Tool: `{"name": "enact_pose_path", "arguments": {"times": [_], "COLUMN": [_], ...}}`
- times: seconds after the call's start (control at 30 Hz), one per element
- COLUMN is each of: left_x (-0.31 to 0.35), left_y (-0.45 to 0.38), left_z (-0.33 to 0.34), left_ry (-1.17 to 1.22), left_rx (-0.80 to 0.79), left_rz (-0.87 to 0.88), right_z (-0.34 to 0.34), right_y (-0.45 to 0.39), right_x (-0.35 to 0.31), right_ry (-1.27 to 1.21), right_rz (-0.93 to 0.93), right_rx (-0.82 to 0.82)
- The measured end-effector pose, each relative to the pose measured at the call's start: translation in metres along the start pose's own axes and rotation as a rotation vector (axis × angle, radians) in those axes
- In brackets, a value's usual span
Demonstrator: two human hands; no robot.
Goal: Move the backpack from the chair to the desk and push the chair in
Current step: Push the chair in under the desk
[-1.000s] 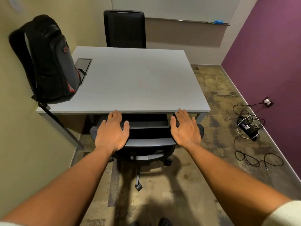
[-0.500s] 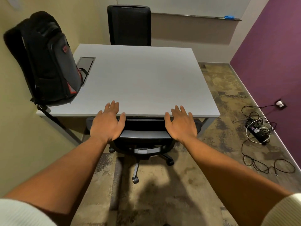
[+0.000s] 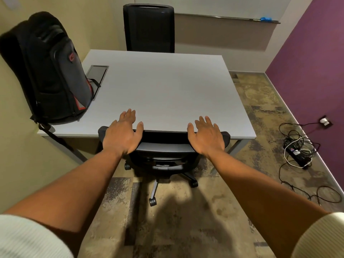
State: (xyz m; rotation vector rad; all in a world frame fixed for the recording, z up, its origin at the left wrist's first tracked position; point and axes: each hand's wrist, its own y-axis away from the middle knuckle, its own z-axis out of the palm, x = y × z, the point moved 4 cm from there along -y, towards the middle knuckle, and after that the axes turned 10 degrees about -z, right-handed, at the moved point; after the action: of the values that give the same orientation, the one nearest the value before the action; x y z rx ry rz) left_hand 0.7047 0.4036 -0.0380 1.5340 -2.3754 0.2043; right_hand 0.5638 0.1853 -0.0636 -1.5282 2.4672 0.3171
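A black backpack (image 3: 50, 71) with red trim stands upright on the left end of the grey desk (image 3: 163, 90), leaning toward the yellow wall. The black office chair (image 3: 163, 151) is tucked under the desk's near edge, its backrest top against the desktop rim. My left hand (image 3: 122, 135) lies flat on the left part of the backrest top, fingers spread and reaching over the desk edge. My right hand (image 3: 206, 136) lies flat on the right part in the same way. Neither hand curls around anything.
A second black chair (image 3: 149, 28) stands at the desk's far side. A cable hatch (image 3: 97, 71) is set in the desktop beside the backpack. A power adapter with tangled cables (image 3: 299, 153) lies on the carpet by the purple wall, plugged into a socket (image 3: 325, 121).
The chair has rolled further under the desk, and both hands have gone forward with it, so the fingers now overlap the desk edge. The backpack has not moved.
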Motion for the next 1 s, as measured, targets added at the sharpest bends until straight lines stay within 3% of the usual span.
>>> {"name": "enact_pose_path", "arguments": {"times": [1.0], "left_x": [0.009], "left_y": [-0.056], "left_z": [0.007], "left_ry": [0.012], "left_rx": [-0.011], "left_rz": [0.046], "right_z": [-0.014], "right_y": [-0.055], "right_x": [0.007], "right_ry": [-0.038], "right_rz": [0.011], "right_rx": [0.078]}}
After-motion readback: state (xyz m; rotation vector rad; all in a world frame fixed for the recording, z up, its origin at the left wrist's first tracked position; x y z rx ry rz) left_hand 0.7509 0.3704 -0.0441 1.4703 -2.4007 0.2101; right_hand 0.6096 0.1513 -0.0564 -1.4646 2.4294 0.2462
